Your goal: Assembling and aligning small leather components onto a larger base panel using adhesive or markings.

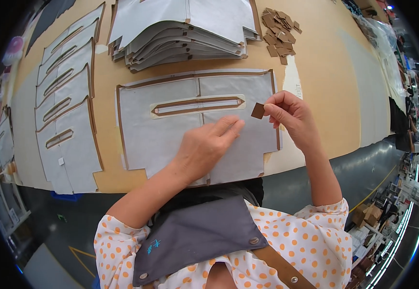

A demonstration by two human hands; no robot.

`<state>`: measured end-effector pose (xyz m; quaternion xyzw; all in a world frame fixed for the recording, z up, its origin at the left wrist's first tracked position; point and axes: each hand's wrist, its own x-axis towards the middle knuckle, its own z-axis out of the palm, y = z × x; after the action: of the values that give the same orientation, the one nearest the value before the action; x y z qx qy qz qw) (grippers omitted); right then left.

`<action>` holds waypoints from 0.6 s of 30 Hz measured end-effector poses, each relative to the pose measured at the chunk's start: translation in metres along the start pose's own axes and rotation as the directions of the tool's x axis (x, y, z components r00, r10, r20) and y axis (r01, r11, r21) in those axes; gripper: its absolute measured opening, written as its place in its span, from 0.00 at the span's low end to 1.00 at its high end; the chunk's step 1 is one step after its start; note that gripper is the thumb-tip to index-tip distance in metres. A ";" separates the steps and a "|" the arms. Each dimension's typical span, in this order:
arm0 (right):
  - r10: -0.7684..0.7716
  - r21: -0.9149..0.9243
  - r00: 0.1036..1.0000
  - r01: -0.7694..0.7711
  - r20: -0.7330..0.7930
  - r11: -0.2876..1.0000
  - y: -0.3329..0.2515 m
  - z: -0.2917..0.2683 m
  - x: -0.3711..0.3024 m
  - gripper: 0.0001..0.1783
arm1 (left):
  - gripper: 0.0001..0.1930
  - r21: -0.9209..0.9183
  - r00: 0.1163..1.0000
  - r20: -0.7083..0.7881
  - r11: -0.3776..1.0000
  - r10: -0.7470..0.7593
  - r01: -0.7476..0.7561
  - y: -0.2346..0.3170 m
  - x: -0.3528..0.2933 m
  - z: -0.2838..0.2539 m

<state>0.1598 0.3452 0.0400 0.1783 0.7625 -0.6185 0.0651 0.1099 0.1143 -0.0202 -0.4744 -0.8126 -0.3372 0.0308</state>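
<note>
From where I stand, the small brown square [257, 111] is in the right hand [296, 119], pinched by one edge between thumb and forefinger, the other fingers curled in behind. It sits at the fingertips on the side facing the left hand [200, 148], over the grey-white panel [144, 139] — whether it touches the panel I cannot tell. The left hand reaches over the panel's middle, its fingers drawn together and pointing toward the square, well short of it; I cannot tell whether they have hold of anything.

Just beyond the left hand runs the panel's long slot [198, 105], edged in brown. Farther out from both hands rises a stack of similar panels [180, 41], and beyond the right hand lies a loose pile of brown squares [280, 38]. Off to the left of the left hand, more slotted panels [77, 156] overlap down the table [332, 96].
</note>
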 end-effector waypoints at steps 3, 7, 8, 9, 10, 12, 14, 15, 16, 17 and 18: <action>0.054 0.012 0.998 -0.055 0.037 0.998 0.005 -0.002 0.018 0.09 | 0.17 0.103 0.998 0.049 0.994 0.028 -0.033 -0.006 0.002 0.004; 0.094 -0.053 0.992 -0.090 0.088 0.995 0.009 -0.003 0.035 0.11 | 0.16 0.135 0.998 0.059 0.991 0.015 -0.023 -0.008 0.001 0.009; 0.114 -0.074 0.987 -0.106 0.109 0.992 0.009 -0.003 0.038 0.12 | 0.17 0.138 0.998 0.058 0.990 0.014 -0.022 -0.008 0.001 0.009; 0.119 -0.075 0.987 -0.111 0.112 0.991 0.008 -0.003 0.040 0.12 | 0.17 0.142 0.998 0.056 0.990 0.015 -0.022 -0.008 0.001 0.009; 0.159 -0.104 0.980 -0.147 0.119 0.984 0.004 -0.001 0.042 0.12 | 0.17 0.140 0.998 0.058 0.990 0.010 -0.018 -0.008 0.002 0.008; 0.202 -0.134 0.971 -0.185 0.125 0.974 0.001 0.001 0.048 0.13 | 0.18 0.130 0.998 0.054 0.991 0.016 -0.023 -0.008 0.004 0.005; 0.223 -0.180 0.963 -0.195 0.152 0.964 0.000 0.003 0.051 0.13 | 0.18 0.127 0.999 0.052 0.992 0.017 -0.024 -0.008 0.004 0.006; 0.226 -0.181 0.962 -0.197 0.151 0.963 0.000 0.003 0.052 0.13 | 0.19 0.126 0.999 0.048 0.992 0.022 -0.028 -0.008 0.004 0.006; 0.228 -0.181 0.960 -0.198 0.161 0.963 0.000 0.003 0.054 0.13 | 0.19 0.125 0.999 0.048 0.992 0.018 -0.024 -0.008 0.004 0.006; 0.230 -0.181 0.958 -0.198 0.171 0.963 0.001 0.004 0.055 0.13 | 0.19 0.123 0.999 0.044 0.992 0.020 -0.026 -0.007 0.003 0.006; 0.231 -0.182 0.957 -0.200 0.173 0.963 0.001 0.004 0.055 0.13 | 0.19 0.122 0.999 0.039 0.992 0.023 -0.028 -0.007 0.003 0.006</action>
<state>0.1083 0.3523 0.0208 0.1939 0.7764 -0.5578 0.2202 0.1045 0.1176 -0.0278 -0.4883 -0.8260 -0.2775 0.0488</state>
